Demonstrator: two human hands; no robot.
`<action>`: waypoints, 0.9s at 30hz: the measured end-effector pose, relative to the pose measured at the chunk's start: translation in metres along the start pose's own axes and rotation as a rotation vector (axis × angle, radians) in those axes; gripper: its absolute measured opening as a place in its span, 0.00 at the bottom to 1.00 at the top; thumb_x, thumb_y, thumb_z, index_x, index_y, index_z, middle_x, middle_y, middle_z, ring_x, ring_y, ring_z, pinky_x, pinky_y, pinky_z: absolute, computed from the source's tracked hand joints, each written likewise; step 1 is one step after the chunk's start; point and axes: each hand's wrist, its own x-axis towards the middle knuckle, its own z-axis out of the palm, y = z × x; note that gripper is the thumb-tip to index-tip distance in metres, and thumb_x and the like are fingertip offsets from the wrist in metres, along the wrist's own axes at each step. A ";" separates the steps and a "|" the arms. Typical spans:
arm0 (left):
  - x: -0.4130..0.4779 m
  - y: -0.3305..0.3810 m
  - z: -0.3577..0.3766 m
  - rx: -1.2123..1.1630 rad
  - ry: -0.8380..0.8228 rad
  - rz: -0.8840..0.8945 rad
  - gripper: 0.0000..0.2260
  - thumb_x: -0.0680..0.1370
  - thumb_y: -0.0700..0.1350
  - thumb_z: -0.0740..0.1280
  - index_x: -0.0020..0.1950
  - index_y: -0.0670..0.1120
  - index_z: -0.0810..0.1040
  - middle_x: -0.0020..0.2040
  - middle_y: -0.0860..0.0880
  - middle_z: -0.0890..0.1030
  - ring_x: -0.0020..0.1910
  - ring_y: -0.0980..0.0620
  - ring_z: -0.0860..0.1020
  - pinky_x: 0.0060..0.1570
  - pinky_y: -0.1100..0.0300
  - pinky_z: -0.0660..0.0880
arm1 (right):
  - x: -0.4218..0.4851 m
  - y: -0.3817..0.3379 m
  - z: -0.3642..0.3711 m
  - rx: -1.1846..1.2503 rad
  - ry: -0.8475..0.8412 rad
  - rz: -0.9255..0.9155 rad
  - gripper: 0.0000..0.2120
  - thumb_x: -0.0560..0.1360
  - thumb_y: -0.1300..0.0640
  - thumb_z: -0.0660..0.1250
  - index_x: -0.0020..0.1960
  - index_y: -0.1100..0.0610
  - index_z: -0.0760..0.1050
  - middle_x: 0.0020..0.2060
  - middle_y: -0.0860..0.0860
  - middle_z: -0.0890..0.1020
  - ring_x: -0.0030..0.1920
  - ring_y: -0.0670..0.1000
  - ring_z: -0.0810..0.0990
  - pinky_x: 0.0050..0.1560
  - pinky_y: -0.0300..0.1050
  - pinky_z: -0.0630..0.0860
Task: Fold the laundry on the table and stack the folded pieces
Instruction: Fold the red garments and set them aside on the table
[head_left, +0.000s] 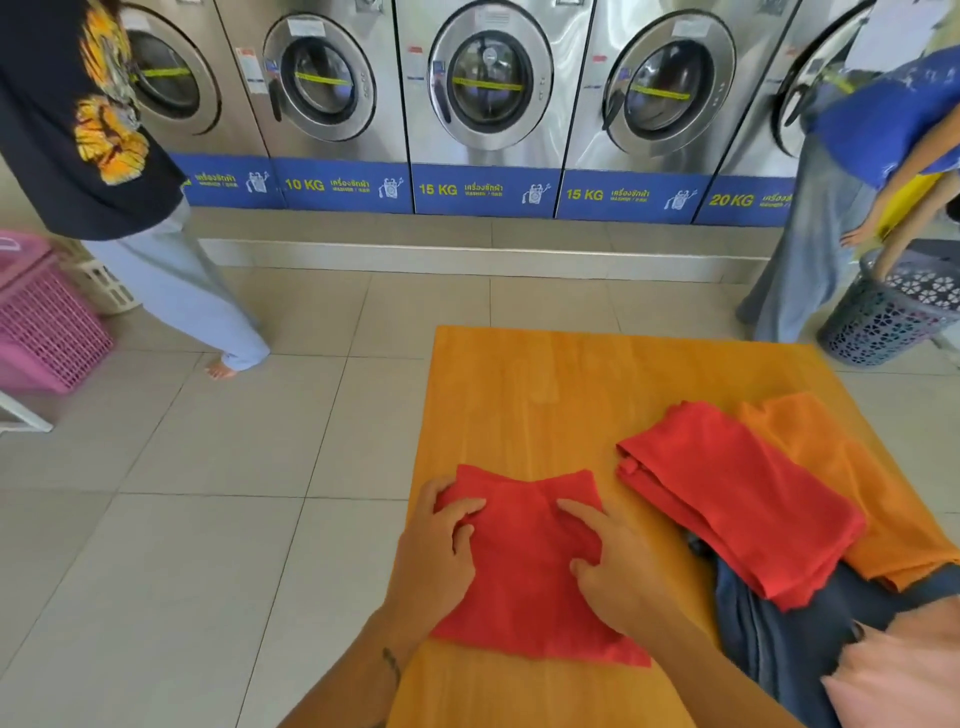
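Observation:
A red cloth (524, 582) lies flat near the left front of the orange wooden table (545, 395). My left hand (441, 551) presses on its left edge, fingers curled into the fabric. My right hand (618, 566) rests flat on its right half, fingers spread. To the right lies a second red piece (737, 493), loosely folded, on top of an orange garment (852, 467) and a dark blue denim piece (779, 639). A pink cloth (904, 675) shows at the bottom right corner.
Washing machines (488, 104) line the far wall. One person (130, 208) stands at the left beside a pink basket (41, 327). Another person (831, 208) stands at the right by a dark grey basket (883, 317). Tiled floor lies left of the table.

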 end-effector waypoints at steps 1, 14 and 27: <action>0.010 -0.002 -0.003 -0.003 -0.003 0.014 0.14 0.80 0.41 0.64 0.62 0.56 0.79 0.69 0.62 0.64 0.63 0.68 0.66 0.65 0.72 0.62 | 0.009 -0.003 -0.001 0.014 0.013 0.002 0.32 0.70 0.64 0.67 0.69 0.39 0.70 0.71 0.43 0.68 0.68 0.45 0.69 0.67 0.38 0.65; 0.204 0.019 -0.021 0.361 -0.332 -0.183 0.36 0.77 0.54 0.64 0.79 0.61 0.46 0.78 0.50 0.31 0.78 0.39 0.42 0.74 0.34 0.48 | 0.195 -0.060 -0.051 -0.332 -0.003 0.070 0.40 0.68 0.51 0.64 0.78 0.45 0.53 0.78 0.50 0.52 0.76 0.60 0.56 0.72 0.57 0.63; 0.214 -0.009 0.024 0.588 -0.324 -0.042 0.35 0.81 0.56 0.58 0.79 0.54 0.38 0.81 0.46 0.40 0.79 0.41 0.41 0.76 0.42 0.47 | 0.219 -0.030 -0.011 -0.589 -0.063 -0.034 0.36 0.80 0.44 0.57 0.79 0.45 0.39 0.80 0.51 0.45 0.78 0.61 0.46 0.75 0.63 0.54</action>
